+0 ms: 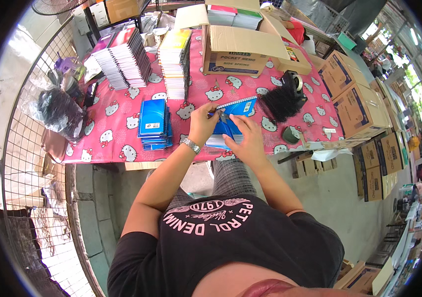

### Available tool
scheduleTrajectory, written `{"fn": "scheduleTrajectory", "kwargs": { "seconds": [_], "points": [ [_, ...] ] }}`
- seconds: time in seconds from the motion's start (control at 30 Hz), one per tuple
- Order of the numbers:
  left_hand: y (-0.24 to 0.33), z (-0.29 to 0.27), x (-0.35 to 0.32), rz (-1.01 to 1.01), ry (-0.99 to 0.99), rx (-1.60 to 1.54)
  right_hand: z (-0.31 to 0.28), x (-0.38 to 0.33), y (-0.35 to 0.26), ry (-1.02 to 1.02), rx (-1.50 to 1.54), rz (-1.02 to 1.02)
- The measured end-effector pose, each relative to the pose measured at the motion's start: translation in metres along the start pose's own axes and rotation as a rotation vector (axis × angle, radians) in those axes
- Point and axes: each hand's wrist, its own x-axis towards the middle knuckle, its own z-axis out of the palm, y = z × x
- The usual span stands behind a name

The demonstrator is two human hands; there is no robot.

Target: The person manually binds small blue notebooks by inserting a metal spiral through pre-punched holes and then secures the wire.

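A blue spiral notebook point(243, 107) lies at the table's front edge, on what looks like a pile of similar ones, with its white coil along the far side. My left hand point(202, 123) is closed, its fingertips pinching the left end of that coil. My right hand point(248, 138) closes around blue-handled pliers point(227, 127), whose metal head points at the same coil end, close to my left fingertips. What the jaws grip is too small to make out. To the left of my left hand stands a short stack of blue notebooks point(152, 119).
Taller notebook stacks, yellow-topped point(175, 64) and red-purple point(122, 59), stand further back. Behind is an open cardboard box point(236, 52). Loose black coils point(279, 105) lie right of my hands, beside a tape dispenser point(296, 86) and a dark green round object point(290, 134). More cartons point(359, 109) flank the table.
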Motion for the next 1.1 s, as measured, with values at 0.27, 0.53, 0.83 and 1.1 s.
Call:
{"fn": "scheduleTrajectory", "kwargs": {
  "seconds": [0.27,0.53,0.83,1.1],
  "points": [
    [0.008,-0.007,-0.010,0.155,0.106,0.197,0.003,-0.008,-0.013,0.010,0.479,0.268],
    [0.022,-0.014,-0.007,0.227,0.149,0.188,-0.001,0.003,0.003,-0.096,0.604,0.218],
    [0.010,-0.071,-0.011,-0.050,0.476,-0.282,0.009,0.004,0.052,0.030,0.804,0.403],
    [-0.047,-0.170,-0.043,-0.213,0.621,0.728,0.059,-0.056,0.203,-0.235,-0.234,0.340]
  ]
}}
